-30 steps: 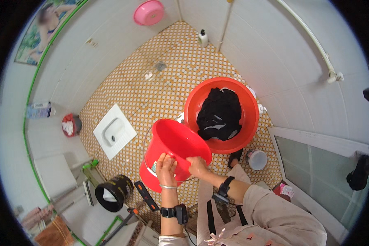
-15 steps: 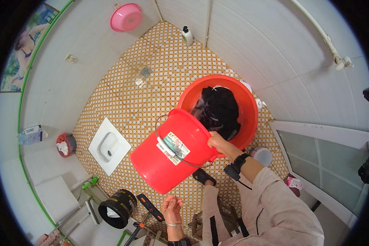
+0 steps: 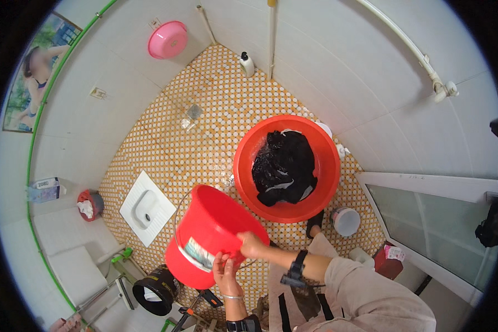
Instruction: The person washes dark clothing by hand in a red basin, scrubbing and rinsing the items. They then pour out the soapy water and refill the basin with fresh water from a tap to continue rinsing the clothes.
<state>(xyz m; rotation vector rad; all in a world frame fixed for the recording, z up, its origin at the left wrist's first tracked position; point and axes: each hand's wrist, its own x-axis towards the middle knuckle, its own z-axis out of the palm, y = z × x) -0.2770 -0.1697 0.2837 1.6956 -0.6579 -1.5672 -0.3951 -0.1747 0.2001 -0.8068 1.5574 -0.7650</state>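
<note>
A red bucket with a wire handle and a label hangs tilted in front of me, its mouth turned toward the upper right. My right hand is closed on its rim. Against its side, by the white handle grip, my left hand has its fingers bent onto the bucket. A large red basin stands on the floor beyond, apart from the bucket. Wet black clothes with some light trim lie heaped inside it. The bucket's inner bottom is hidden.
A white squat toilet is set in the tiled floor at left. Near my legs stand a black bucket and a small white bucket. A white bottle sits by the far wall; a glass-panelled door is at right.
The red bucket has moved back toward me, off the basin's edge. My left hand has come up against its side. More of the basin and the black clothes shows.
</note>
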